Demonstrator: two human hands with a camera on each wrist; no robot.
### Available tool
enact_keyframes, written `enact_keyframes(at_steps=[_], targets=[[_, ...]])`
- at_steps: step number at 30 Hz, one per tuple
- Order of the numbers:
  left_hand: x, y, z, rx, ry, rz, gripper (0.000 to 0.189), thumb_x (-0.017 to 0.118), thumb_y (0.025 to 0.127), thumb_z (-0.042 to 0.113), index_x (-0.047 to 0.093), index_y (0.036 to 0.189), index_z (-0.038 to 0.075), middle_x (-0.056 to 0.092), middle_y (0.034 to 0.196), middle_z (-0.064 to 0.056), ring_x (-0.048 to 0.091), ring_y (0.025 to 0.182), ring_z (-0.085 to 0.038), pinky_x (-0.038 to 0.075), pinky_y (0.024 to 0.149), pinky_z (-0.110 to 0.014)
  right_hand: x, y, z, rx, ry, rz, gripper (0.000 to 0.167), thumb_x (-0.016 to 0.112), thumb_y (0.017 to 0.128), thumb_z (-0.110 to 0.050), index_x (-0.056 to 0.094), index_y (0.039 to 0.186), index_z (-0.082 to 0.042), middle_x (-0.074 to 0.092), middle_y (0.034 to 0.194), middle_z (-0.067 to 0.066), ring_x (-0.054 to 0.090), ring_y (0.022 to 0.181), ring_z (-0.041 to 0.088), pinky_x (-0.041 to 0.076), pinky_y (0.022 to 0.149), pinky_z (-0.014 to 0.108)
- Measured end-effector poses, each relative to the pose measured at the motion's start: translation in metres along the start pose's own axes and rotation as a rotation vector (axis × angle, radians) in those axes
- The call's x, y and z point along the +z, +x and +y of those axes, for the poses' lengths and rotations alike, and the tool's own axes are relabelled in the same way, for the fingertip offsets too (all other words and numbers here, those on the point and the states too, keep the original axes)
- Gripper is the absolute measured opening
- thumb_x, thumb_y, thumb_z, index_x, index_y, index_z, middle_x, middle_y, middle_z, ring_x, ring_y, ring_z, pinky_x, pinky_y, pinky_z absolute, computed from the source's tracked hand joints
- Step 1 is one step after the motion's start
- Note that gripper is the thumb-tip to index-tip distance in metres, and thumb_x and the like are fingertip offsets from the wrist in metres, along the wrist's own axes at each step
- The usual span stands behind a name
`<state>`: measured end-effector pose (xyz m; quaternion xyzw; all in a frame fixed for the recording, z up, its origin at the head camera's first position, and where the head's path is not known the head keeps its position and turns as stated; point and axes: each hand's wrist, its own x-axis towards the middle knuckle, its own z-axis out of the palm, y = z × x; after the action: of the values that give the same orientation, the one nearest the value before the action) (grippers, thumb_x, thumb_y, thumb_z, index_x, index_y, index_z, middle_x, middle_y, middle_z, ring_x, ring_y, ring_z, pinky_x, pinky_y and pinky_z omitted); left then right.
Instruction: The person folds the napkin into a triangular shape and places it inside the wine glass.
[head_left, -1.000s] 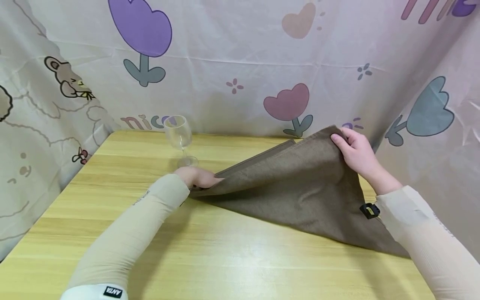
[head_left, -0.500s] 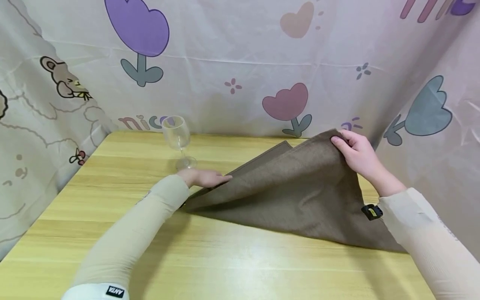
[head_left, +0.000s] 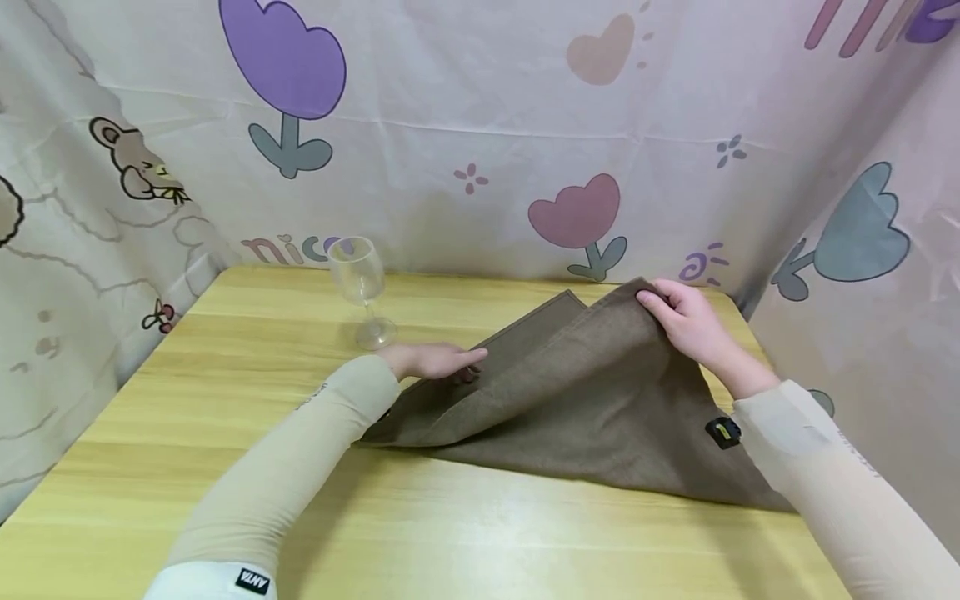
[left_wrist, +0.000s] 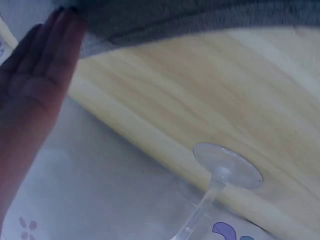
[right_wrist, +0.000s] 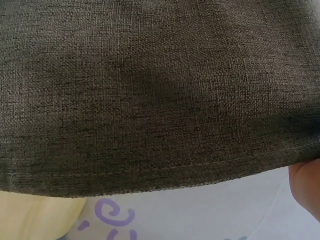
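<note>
A brown woven cloth (head_left: 592, 408) with stitched edges lies partly folded over on the wooden table, one corner lifted at the right. That raised corner is pinched between the thumb and fingers of my right hand (head_left: 690, 325). In the right wrist view the cloth (right_wrist: 160, 100) fills most of the picture, with only a bit of the hand at the right edge. My left hand (head_left: 438, 361) is at the cloth's left part, its fingers over the lower layer. Straight fingers show on this hand (left_wrist: 40, 75) in the left wrist view, reaching to the grey-looking fabric (left_wrist: 175, 22).
A clear stemmed wine glass (head_left: 360, 279) stands upright behind my left hand, its base (left_wrist: 227, 165) showing in the left wrist view. The wooden table (head_left: 465, 533) ends at a printed curtain (head_left: 450, 108) at the back and sides.
My left hand has come out from under the fold and moved right along the cloth. My right hand has lowered the pinched corner slightly leftward, and more of the lower layer shows.
</note>
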<state>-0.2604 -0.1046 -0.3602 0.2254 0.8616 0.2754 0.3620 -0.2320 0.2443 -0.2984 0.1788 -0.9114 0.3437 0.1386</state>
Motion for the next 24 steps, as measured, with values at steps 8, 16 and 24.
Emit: enact_keyframes(at_steps=[8, 16, 24], targets=[[0.005, 0.002, 0.003, 0.068, 0.198, -0.024, 0.048, 0.027, 0.103, 0.032, 0.053, 0.13, 0.003, 0.062, 0.122, -0.015, 0.061, 0.108, -0.024, 0.046, 0.096, -0.036, 0.005, 0.009, 0.005, 0.028, 0.003, 0.0, 0.027, 0.046, 0.099, -0.022, 0.059, 0.092, 0.001, 0.054, 0.081, 0.013, 0.042, 0.07, 0.008, 0.033, 0.064, 0.022], [0.019, 0.013, 0.003, 0.212, 0.66, 0.03, 0.05, 0.036, 0.087, -0.008, 0.047, 0.136, 0.002, 0.037, 0.148, -0.013, 0.034, 0.137, -0.031, 0.029, 0.112, -0.039, 0.017, 0.017, 0.011, 0.032, 0.02, -0.023, 0.027, 0.047, 0.098, -0.021, 0.062, 0.1, 0.001, 0.061, 0.09, 0.015, 0.047, 0.074, 0.006, 0.036, 0.069, 0.019], [0.015, 0.012, -0.001, 0.143, 0.525, 0.061, 0.047, 0.033, 0.092, -0.001, 0.044, 0.137, 0.0, 0.041, 0.145, -0.015, 0.035, 0.136, -0.029, 0.029, 0.113, -0.038, 0.03, 0.033, 0.018, 0.06, 0.04, -0.054, 0.032, 0.045, 0.099, -0.025, 0.063, 0.105, 0.001, 0.063, 0.097, 0.017, 0.05, 0.081, 0.012, 0.038, 0.075, 0.024]])
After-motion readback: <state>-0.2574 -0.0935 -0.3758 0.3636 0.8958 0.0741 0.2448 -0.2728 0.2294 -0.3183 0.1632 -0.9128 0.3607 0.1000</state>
